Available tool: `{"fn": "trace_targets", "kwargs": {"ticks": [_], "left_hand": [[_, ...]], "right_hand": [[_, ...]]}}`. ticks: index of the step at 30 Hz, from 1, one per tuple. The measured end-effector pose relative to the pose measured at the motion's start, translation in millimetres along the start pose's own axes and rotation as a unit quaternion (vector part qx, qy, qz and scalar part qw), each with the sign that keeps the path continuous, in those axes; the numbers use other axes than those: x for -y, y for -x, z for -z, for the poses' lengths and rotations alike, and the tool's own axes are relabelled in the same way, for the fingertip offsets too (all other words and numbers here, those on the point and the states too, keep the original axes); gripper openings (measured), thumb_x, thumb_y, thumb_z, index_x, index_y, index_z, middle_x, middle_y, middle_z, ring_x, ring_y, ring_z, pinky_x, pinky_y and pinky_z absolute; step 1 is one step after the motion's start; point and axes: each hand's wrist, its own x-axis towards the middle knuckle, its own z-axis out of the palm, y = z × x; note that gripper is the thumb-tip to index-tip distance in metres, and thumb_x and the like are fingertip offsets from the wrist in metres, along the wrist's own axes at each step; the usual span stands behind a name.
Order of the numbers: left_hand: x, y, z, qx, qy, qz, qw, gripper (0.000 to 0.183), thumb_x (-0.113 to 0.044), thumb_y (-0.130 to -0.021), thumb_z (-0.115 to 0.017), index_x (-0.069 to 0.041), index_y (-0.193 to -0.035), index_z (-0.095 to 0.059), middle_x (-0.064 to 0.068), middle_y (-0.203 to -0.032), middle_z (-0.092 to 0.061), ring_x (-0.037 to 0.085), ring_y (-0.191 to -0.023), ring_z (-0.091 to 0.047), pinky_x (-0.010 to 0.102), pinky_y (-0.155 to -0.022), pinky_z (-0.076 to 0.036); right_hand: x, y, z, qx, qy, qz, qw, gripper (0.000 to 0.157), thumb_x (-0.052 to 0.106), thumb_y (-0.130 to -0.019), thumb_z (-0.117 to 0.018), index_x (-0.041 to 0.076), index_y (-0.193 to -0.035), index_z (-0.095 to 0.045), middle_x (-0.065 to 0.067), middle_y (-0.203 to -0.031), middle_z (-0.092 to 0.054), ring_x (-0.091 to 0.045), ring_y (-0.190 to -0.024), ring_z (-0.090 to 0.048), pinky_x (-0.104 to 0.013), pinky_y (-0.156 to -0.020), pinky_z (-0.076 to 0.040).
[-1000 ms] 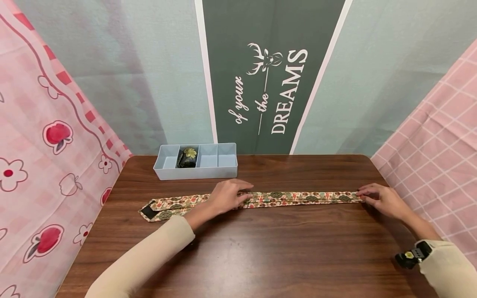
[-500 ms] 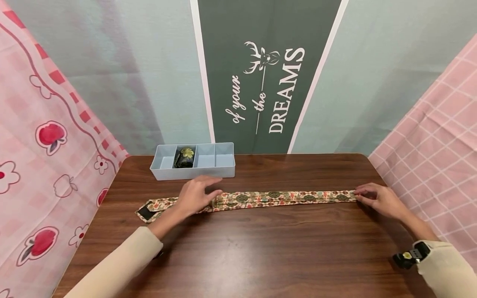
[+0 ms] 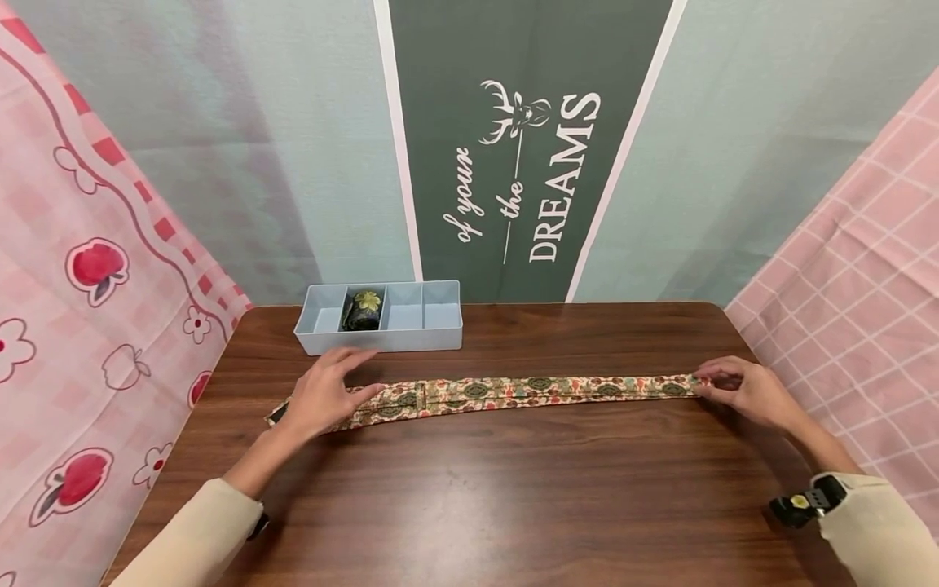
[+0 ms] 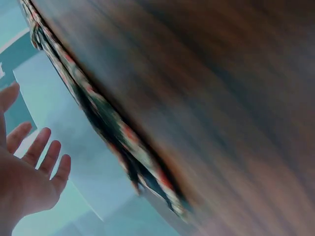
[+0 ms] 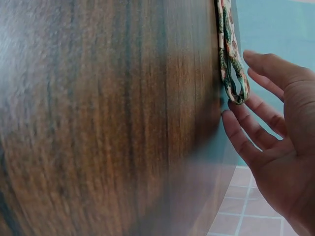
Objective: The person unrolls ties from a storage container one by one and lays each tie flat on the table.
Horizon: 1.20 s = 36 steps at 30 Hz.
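A necktie [image 3: 539, 390] with a cream, red and green pattern lies folded double across the table, its wide end at the left. My left hand [image 3: 321, 398], fingers spread and relaxed, is over that wide end and hides much of it. In the left wrist view, a gap shows between the left hand [image 4: 34, 172] and the necktie [image 4: 106, 120]. At the other end, the fingers of my right hand [image 3: 756, 395] touch the fold. The right wrist view shows the fold [image 5: 236, 93] as a loose loop beside the fingertips of the right hand [image 5: 280, 128], the thumb alongside it.
A light blue box [image 3: 377, 341] with several compartments stands at the back left of the brown wooden table [image 3: 513, 489]. One compartment holds a dark rolled-up fabric piece [image 3: 363, 312] with a yellow-green flower. Printed curtains [image 3: 279, 163] surround the table's back and sides.
My left hand has slid leftward along the necktie from its middle to its wide end, uncovering the middle. The right hand stays at the folded end.
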Motion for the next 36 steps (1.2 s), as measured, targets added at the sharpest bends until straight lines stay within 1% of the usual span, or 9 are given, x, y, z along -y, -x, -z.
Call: {"fn": "trace_targets", "kwargs": {"ticks": [6, 9, 13, 19, 24, 27, 30, 33, 36], "left_hand": [[24.9, 19.1, 14.8, 0.024, -0.022, 0.036, 0.9988, 0.068, -0.045, -0.075, -0.082, -0.017, -0.134, -0.062, 0.014, -0.127, -0.06, 0.037, -0.116, -0.054, 0.06, -0.087, -0.046], [36.8, 27.8, 22.8, 0.04, -0.028, 0.057, 0.9972, 0.073, -0.05, -0.075, -0.081, -0.018, -0.137, -0.059, 0.016, -0.129, -0.058, 0.039, -0.119, -0.051, 0.063, -0.089, -0.043], [49.3, 37.0, 32.7, 0.065, -0.035, 0.079, 0.9941, 0.078, -0.057, -0.075, -0.078, -0.02, -0.14, -0.056, 0.017, -0.128, -0.057, 0.041, -0.117, -0.05, 0.065, -0.085, -0.043], [60.2, 47.9, 44.4, 0.109, -0.043, 0.102, 0.9879, 0.084, -0.064, -0.074, -0.075, -0.019, -0.141, -0.054, 0.02, -0.126, -0.055, 0.042, -0.11, -0.052, 0.064, -0.079, -0.045], [64.2, 52.2, 49.5, 0.135, -0.034, 0.122, 0.9828, 0.087, -0.064, -0.073, -0.075, -0.017, -0.142, -0.053, 0.021, -0.119, -0.055, 0.04, -0.106, -0.052, 0.059, -0.073, -0.047], [65.6, 53.0, 50.0, 0.136, -0.027, 0.125, 0.9824, 0.087, -0.063, -0.072, -0.077, -0.015, -0.141, -0.054, 0.019, -0.109, -0.057, 0.033, -0.092, -0.054, 0.052, -0.068, -0.047], [67.5, 53.2, 49.7, 0.134, -0.014, 0.123, 0.9832, 0.085, -0.059, -0.072, -0.079, -0.012, -0.139, -0.055, 0.013, -0.098, -0.056, 0.024, -0.081, -0.051, 0.044, -0.068, -0.045], [70.3, 53.1, 48.9, 0.13, 0.009, 0.113, 0.9851, 0.081, -0.054, -0.072, -0.081, -0.01, -0.137, -0.058, 0.009, -0.088, -0.053, 0.02, -0.078, -0.046, 0.038, -0.068, -0.04], [73.2, 53.9, 49.3, 0.118, 0.029, 0.104, 0.9871, 0.074, -0.049, -0.072, -0.083, -0.009, -0.131, -0.063, 0.009, -0.091, -0.059, 0.019, -0.08, -0.049, 0.035, -0.069, -0.04]], "right_hand": [[3, 1, 0.4, -0.007, -0.008, -0.049, 0.999, 0.025, 0.02, -0.072, -0.088, 0.016, -0.094, -0.077, -0.001, -0.101, -0.069, 0.018, -0.089, -0.054, -0.004, -0.071, -0.043], [3, 0, -0.2, -0.005, -0.003, -0.054, 0.999, 0.026, 0.023, -0.072, -0.088, 0.018, -0.095, -0.077, -0.001, -0.103, -0.07, 0.019, -0.092, -0.052, -0.004, -0.073, -0.041], [1, 0, -0.7, 0.003, -0.018, -0.059, 0.998, 0.028, 0.022, -0.073, -0.088, 0.015, -0.098, -0.077, -0.005, -0.103, -0.071, 0.016, -0.091, -0.056, -0.005, -0.073, -0.043], [2, -1, -0.3, 0.029, -0.036, -0.076, 0.996, 0.031, 0.023, -0.077, -0.084, 0.013, -0.105, -0.076, -0.008, -0.096, -0.073, 0.003, -0.076, -0.061, -0.011, -0.063, -0.045], [2, -2, -1.3, 0.031, -0.025, -0.07, 0.997, 0.034, 0.025, -0.078, -0.084, 0.012, -0.108, -0.075, -0.01, -0.098, -0.072, 0.003, -0.076, -0.058, -0.011, -0.063, -0.043], [2, -3, -1.7, 0.03, -0.026, -0.073, 0.997, 0.033, 0.025, -0.078, -0.084, 0.012, -0.107, -0.075, -0.009, -0.098, -0.072, 0.002, -0.076, -0.057, -0.011, -0.063, -0.043], [3, -3, -2.2, 0.032, -0.033, -0.077, 0.996, 0.033, 0.024, -0.078, -0.084, 0.012, -0.107, -0.075, -0.01, -0.098, -0.072, 0.003, -0.077, -0.056, -0.011, -0.063, -0.043], [2, -4, -3.3, 0.036, -0.038, -0.075, 0.996, 0.033, 0.023, -0.078, -0.084, 0.011, -0.108, -0.074, -0.012, -0.101, -0.072, 0.005, -0.08, -0.058, -0.01, -0.065, -0.044], [2, -5, -4.7, 0.038, -0.033, -0.069, 0.996, 0.033, 0.024, -0.078, -0.083, 0.012, -0.108, -0.074, -0.012, -0.103, -0.072, 0.007, -0.083, -0.059, -0.009, -0.066, -0.044]]}}
